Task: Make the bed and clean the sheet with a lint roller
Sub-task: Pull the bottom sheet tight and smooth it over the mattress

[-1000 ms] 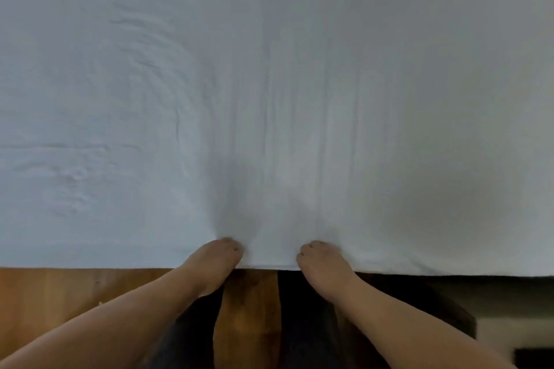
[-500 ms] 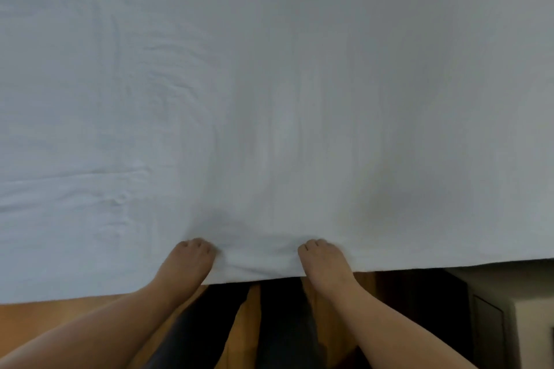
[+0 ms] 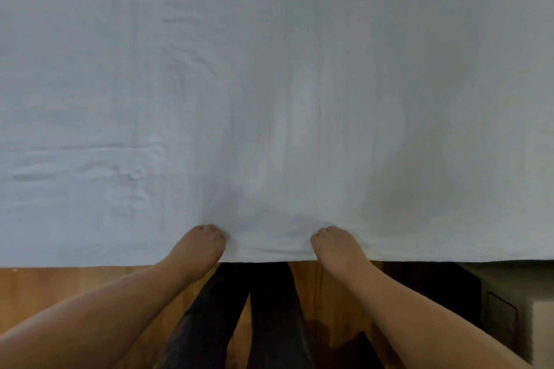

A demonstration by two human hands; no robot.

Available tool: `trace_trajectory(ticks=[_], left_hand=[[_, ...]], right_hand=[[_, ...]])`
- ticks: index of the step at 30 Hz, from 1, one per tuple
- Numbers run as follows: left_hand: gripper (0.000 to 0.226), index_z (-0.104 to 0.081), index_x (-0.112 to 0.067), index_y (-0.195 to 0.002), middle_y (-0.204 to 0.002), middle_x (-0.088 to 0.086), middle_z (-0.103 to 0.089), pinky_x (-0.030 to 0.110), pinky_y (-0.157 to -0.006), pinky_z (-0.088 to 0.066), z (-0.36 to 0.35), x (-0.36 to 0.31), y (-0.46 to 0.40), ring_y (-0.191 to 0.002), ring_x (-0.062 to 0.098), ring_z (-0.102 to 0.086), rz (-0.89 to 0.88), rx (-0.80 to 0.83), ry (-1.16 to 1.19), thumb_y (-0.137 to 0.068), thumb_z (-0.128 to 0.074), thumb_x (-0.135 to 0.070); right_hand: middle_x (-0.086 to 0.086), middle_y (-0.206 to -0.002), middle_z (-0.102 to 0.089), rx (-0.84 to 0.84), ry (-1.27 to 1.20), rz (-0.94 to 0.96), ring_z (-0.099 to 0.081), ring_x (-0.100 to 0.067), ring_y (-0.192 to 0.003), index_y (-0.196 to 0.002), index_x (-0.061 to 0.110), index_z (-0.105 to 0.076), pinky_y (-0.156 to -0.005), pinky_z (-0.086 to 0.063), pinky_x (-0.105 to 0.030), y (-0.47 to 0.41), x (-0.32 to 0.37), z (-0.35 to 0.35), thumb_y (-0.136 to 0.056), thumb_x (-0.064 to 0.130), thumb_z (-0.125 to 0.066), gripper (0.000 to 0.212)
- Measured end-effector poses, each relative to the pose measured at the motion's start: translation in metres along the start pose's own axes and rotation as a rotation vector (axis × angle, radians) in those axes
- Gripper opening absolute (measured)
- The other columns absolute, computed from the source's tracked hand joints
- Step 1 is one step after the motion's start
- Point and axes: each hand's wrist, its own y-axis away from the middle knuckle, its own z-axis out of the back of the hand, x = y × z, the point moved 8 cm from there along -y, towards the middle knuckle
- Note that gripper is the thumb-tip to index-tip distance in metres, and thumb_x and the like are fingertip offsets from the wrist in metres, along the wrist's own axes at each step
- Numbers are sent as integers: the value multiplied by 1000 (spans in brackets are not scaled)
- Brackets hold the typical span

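A white sheet (image 3: 269, 84) fills the upper three quarters of the head view, spread flat with light wrinkles at the left and long creases running up from its near edge. My left hand (image 3: 199, 246) grips that near edge left of centre, fingers curled into the cloth. My right hand (image 3: 337, 244) grips the same edge a little to the right, knuckles up. The cloth between the two hands bunches slightly. No lint roller is in view.
A wooden floor (image 3: 60, 287) shows below the sheet's edge. My legs in dark trousers (image 3: 239, 308) stand between my forearms. A pale cabinet or box (image 3: 515, 308) sits at the lower right, close to my right forearm.
My hands stay gripped on the sheet's near edge but have drawn wider apart. The sheet's edge, slanted half a second ago, now lies level again.
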Motion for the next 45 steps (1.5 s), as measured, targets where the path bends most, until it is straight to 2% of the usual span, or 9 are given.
trace_trajectory(ticks=[11, 15, 20, 25, 30, 34, 39, 42, 45], left_hand=[[39, -47, -17, -141, -149, 1, -45, 28, -112, -33, -41, 10, 1, -138, 17, -38, 8, 119, 120, -103, -40, -16], [38, -48, -24, -139, -143, -5, -49, 28, -101, -41, -33, 26, 10, -131, 15, -44, 154, 23, 219, -101, -47, -28], [45, -56, -19, -132, -133, 2, -59, 34, -87, -48, -34, 57, 39, -121, 23, -56, 348, -3, 128, -88, -62, -18], [50, -73, -14, -66, -63, 1, -65, 25, -40, -49, -18, 65, 50, -54, 20, -64, 252, -151, 78, -20, -94, -7], [51, -76, -12, -70, -66, 2, -68, 24, -46, -53, -19, 72, 58, -58, 18, -67, 168, -188, 96, -23, -93, -7], [39, -65, -13, -120, -116, 4, -65, 31, -90, -51, -34, 76, 56, -109, 20, -61, 96, -100, 41, -81, -67, -14], [21, -70, -16, -92, -94, 1, -69, 25, -78, -53, -51, 82, 66, -89, 17, -67, 6, -39, 244, -71, -75, -11], [31, -57, -14, -124, -129, 5, -57, 30, -103, -38, -69, 85, 61, -120, 23, -51, 15, -24, 245, -96, -47, -11], [34, -59, -18, -125, -127, 0, -60, 27, -100, -43, -64, 94, 58, -117, 18, -55, 6, -64, 280, -91, -56, -12]], right_hand=[[-13, -106, -67, 123, 89, -77, -64, -26, -101, -101, 4, -67, -88, -47, -33, -8, 8, 6, -87, -3, -58, 18], [-3, -61, -63, -64, -11, -48, -61, -17, -53, -65, 14, -70, -49, -48, -23, -2, 24, 27, -35, 12, -93, 38], [-12, -118, -57, -3, -23, 46, -56, -31, -104, -126, 9, -50, -89, -45, -39, -14, 60, 5, -86, 23, -66, 45], [-8, -99, -65, -64, -55, 71, -63, -24, -83, -112, 12, -62, -73, -52, -34, -28, 89, 13, -74, 25, -77, 43], [5, -52, -56, -113, -27, 26, -54, -8, -44, -53, 24, -63, -42, -44, -19, -32, 101, 18, -27, 22, -93, 39], [4, -49, -55, -95, -115, -46, -53, -6, -42, -48, 22, -61, -40, -41, -16, -34, 99, 21, -18, 19, -95, 45], [2, -42, -51, -49, -29, -73, -51, -6, -37, -40, 19, -57, -37, -39, -15, -39, 108, 23, -11, 20, -93, 47], [-3, -56, -57, 143, -85, -98, -55, -7, -49, -53, 23, -60, -48, -45, -15, -43, 112, 28, -47, 17, -90, 31], [-15, -116, -64, 228, -103, -116, -61, -27, -107, -112, 5, -65, -96, -47, -32, -55, 114, 25, -96, 2, -48, 23]])
